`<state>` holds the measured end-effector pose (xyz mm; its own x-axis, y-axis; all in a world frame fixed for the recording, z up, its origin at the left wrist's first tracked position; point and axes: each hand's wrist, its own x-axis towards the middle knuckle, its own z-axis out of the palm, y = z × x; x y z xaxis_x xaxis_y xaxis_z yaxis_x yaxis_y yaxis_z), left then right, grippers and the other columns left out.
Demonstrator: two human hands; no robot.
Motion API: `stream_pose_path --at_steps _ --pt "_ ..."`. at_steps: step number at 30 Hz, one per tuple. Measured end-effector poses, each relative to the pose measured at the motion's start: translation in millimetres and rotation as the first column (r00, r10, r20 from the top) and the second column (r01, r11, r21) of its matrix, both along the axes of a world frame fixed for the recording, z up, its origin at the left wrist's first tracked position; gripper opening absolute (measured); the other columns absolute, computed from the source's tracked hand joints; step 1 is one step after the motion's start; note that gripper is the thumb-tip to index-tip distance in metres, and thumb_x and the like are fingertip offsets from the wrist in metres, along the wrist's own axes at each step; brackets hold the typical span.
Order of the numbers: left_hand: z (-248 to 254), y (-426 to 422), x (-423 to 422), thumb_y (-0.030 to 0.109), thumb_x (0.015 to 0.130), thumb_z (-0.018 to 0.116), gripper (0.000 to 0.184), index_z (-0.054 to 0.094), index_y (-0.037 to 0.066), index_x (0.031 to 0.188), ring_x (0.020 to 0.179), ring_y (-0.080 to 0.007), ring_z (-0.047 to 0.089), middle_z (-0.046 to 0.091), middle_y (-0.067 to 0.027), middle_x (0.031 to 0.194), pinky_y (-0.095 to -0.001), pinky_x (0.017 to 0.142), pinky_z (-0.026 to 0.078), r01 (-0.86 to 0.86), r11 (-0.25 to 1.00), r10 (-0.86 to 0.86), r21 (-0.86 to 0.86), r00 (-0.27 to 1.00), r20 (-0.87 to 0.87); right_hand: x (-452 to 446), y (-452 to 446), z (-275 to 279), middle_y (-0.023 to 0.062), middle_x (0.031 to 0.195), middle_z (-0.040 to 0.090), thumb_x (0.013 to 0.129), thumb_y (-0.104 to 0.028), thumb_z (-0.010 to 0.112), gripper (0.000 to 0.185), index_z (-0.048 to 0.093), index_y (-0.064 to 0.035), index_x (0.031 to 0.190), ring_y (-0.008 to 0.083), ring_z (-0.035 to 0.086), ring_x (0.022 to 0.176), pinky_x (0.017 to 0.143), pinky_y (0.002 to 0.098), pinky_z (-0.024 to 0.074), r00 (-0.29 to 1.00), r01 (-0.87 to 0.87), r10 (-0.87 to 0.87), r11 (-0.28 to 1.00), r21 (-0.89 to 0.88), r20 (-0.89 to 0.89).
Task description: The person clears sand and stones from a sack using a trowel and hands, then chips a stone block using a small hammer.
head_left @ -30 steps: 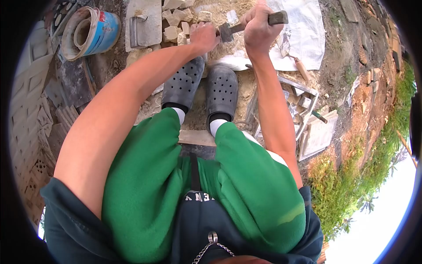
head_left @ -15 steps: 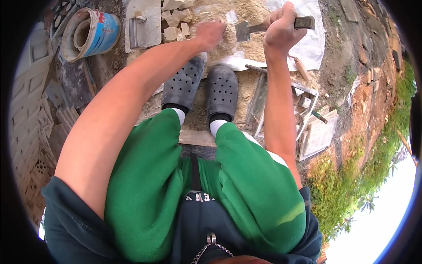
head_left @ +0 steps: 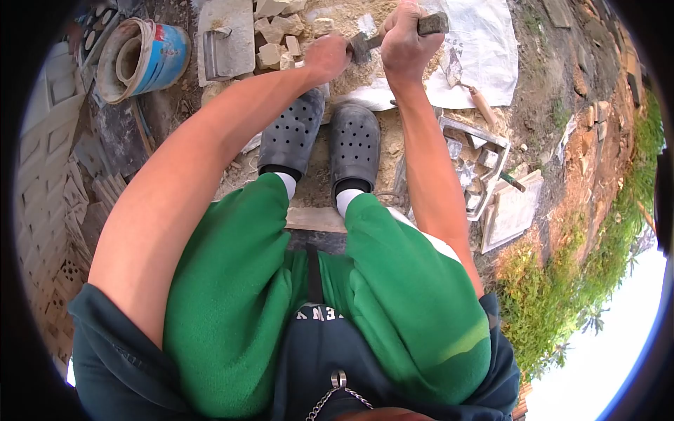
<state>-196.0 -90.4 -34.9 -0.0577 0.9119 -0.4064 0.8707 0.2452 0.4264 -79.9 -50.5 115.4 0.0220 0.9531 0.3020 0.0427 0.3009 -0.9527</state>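
Observation:
My right hand [head_left: 409, 45] is closed around the handle of a hammer [head_left: 361, 49]. The hammer's dark metal head points left, and its handle end sticks out on the right of my fist. Close beside that head, my left hand [head_left: 327, 57] is closed over the sandy ground; anything inside its fingers is hidden from me. Pale broken stone pieces [head_left: 281, 31] lie in a heap just left of my left hand. Crumbly yellowish rubble and dust [head_left: 337, 14] cover the ground around both hands, partly over a white sheet [head_left: 484, 52].
A blue-and-white bucket [head_left: 167, 59] stands at the upper left, beside a pale board [head_left: 242, 21] bearing a metal tool. On the right lie a wooden-handled trowel [head_left: 483, 107], a metal frame [head_left: 504, 151] and stacked tiles [head_left: 516, 214]. My grey clogs [head_left: 354, 144] are below the rubble.
My right hand has swung the hammer down and to the left, bringing its head right beside my left hand. The left hand has shifted slightly left.

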Motion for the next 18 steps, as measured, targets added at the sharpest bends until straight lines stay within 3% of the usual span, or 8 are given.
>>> stream_pose_path --at_steps 5,7,9,10,11,13,16,18 --pt "6.4 -0.1 -0.7 0.032 0.087 0.062 0.024 0.075 0.018 0.102 0.094 -0.0323 0.068 0.071 -0.0124 0.100 -0.0453 0.083 0.054 -0.023 1.000 0.025 -0.017 0.997 0.068 1.3 -3.8 17.5 0.0016 0.053 0.044 0.098 -0.012 0.044 0.039 0.044 -0.0062 0.060 0.0115 0.041 0.050 0.050 0.0298 0.0328 0.991 -0.040 0.022 0.991 -0.129 -0.132" --pt "6.9 -0.1 -1.2 0.032 0.088 0.062 0.024 0.075 0.018 0.102 0.094 -0.0320 0.069 0.072 -0.0121 0.099 -0.0448 0.083 0.054 -0.049 0.999 0.049 -0.008 0.994 0.101 3.1 -3.6 18.8 0.0008 0.053 0.044 0.100 -0.014 0.042 0.041 0.044 -0.0067 0.059 0.0112 0.040 0.050 0.050 0.0302 0.0323 0.993 -0.061 0.061 0.998 0.004 -0.105" --pt "8.6 -0.5 -0.8 0.030 0.087 0.064 0.024 0.073 0.015 0.103 0.094 -0.0310 0.069 0.072 -0.0112 0.099 -0.0440 0.082 0.054 -0.091 0.996 0.088 0.014 0.989 0.122 2.3 -7.7 8.9 0.0011 0.053 0.044 0.100 -0.015 0.042 0.042 0.043 -0.0063 0.059 0.0115 0.040 0.050 0.050 0.0315 0.0311 0.996 0.026 -0.033 0.997 -0.075 -0.085" --pt "11.6 -0.3 -0.9 0.030 0.087 0.064 0.024 0.073 0.015 0.103 0.094 -0.0310 0.069 0.072 -0.0112 0.099 -0.0440 0.082 0.054 -0.088 0.996 0.086 0.018 0.989 0.122 1.6 -6.4 9.9 0.0021 0.053 0.044 0.100 -0.015 0.043 0.040 0.044 -0.0061 0.060 0.0123 0.042 0.050 0.050 0.0325 0.0316 0.987 0.058 -0.067 0.997 0.059 0.148" --pt "15.0 -1.1 -0.7 0.029 0.087 0.065 0.023 0.072 0.014 0.103 0.094 -0.0305 0.069 0.072 -0.0110 0.100 -0.0438 0.082 0.053 -0.110 0.994 0.108 0.007 0.985 0.136 6.8 9.8 -20.3 0.0022 0.054 0.042 0.098 -0.014 0.045 0.037 0.045 -0.0058 0.063 0.0134 0.043 0.052 0.051 0.0332 0.0320 0.988 -0.059 0.006 0.937 0.345 0.152" --pt "11.2 1.0 -3.3 0.028 0.086 0.066 0.024 0.072 0.012 0.103 0.094 -0.0300 0.069 0.072 -0.0108 0.100 -0.0436 0.082 0.053 -0.140 0.990 0.138 0.001 0.979 0.147 -6.5 3.7 -13.2 -0.0003 0.054 0.040 0.098 -0.012 0.046 0.038 0.043 -0.0061 0.061 0.0112 0.041 0.051 0.050 0.0316 0.0307 0.996 0.075 -0.075 0.997 0.010 0.040" --pt "2.8 -2.4 -8.1 0.025 0.086 0.067 0.022 0.072 0.011 0.101 0.091 -0.0293 0.069 0.073 -0.0102 0.098 -0.0416 0.081 0.053 -0.128 0.990 0.114 0.058 0.974 0.196 -4.9 7.1 12.6 -0.0026 0.056 0.040 0.097 -0.011 0.048 0.038 0.042 -0.0068 0.060 0.0086 0.039 0.050 0.048 0.0296 0.0283 0.994 0.010 -0.027 0.985 -0.171 -0.103" --pt "2.4 -5.2 -9.0 0.022 0.086 0.065 0.020 0.072 0.010 0.101 0.088 -0.0289 0.070 0.073 -0.0106 0.096 -0.0393 0.080 0.054 -0.188 0.981 0.168 0.051 0.947 0.274 -3.8 1.6 36.3 -0.0035 0.056 0.041 0.098 -0.012 0.048 0.038 0.042 -0.0083 0.061 0.0074 0.038 0.050 0.047 0.0287 0.0272 0.995 -0.030 0.023 0.998 -0.063 -0.101"
